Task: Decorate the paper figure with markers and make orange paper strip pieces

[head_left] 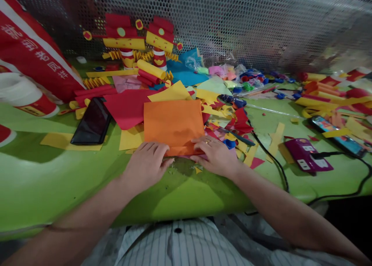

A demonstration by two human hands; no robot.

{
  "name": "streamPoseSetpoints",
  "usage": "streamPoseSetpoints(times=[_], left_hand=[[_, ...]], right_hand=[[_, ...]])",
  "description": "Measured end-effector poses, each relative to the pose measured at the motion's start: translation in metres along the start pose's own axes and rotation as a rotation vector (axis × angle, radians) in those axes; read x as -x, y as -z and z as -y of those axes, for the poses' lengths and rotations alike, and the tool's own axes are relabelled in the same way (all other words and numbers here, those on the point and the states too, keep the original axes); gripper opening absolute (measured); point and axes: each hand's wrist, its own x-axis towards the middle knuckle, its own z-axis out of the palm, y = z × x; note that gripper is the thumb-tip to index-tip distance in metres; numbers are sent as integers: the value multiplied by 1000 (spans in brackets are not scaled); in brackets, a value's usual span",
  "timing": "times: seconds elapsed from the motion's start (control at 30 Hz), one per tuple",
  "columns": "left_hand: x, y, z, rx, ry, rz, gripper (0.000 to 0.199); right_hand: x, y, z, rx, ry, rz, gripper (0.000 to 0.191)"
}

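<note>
Orange paper in hand: we mark the orange sheet (173,120) as the worked piece, lying under and just beyond the fingers of both hands, on top of a heap of paper scraps. Left hand (147,163) grips its near left corner, fingers bent over the edge, thumb by the near edge. Right hand (217,155), ring on one finger, pinches the near right part, thumb likewise low. We can't tell how far either thumb tucks under.

Progress, as we judge it: early. Done: a narrow folded band (181,150) runs along the near edge, between the two sets of fingers. Left: the broad part beyond the fingers lies flat, no other crease that we can see.

Rest, quickly. Beyond the left fingers we have a red sheet (128,105), partly under the orange one; left of them, a black phone (91,122) on a yellow strip (55,139). Farther beyond stand two paper figures, one (120,33) beside the other (159,35), looking complete to us, with pleated yellow arms. Well right of the right fingers sits a purple power adapter (308,153) with a black cable plugged in. Green surface (188,200) shows on the near side of both hands.
</note>
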Motion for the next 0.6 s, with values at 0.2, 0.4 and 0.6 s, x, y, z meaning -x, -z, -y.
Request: streamPoseSetpoints(times=[0.2, 0.4, 0.6], left_hand=[[-1, -1, 0, -40, 0, 77, 10], [0, 3, -1, -114, -82, 107, 19], [0, -1, 1, 16, -25, 113, 18]], right_hand=[[2, -1, 1, 15, 5, 4, 23], [1, 4, 1, 15, 124, -3, 16], [3, 3, 3, -14, 118, -78, 24]])
